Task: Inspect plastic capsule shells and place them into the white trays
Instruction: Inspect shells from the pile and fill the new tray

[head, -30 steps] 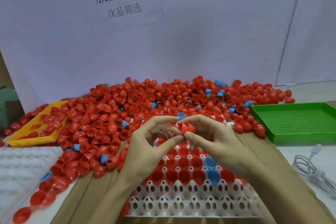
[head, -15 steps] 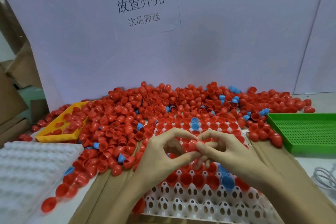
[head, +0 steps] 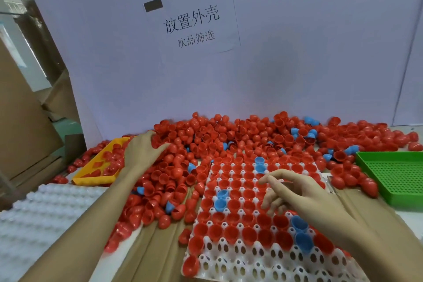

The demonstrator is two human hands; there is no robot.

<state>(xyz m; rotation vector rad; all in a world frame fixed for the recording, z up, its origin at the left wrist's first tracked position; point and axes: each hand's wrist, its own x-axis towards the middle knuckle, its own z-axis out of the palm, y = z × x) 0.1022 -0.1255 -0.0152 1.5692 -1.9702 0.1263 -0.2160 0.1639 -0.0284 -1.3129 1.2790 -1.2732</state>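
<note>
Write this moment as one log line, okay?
left hand: reaching into red shell pile | right hand: open over white tray | near rows unfilled

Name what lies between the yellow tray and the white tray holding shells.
In the head view, loose red and blue shells between yellow tray and white tray; the left forearm crosses there too.

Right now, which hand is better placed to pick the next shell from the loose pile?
Left. The left hand already rests on the red shell pile, while the right hand hovers open over the white tray.
</note>
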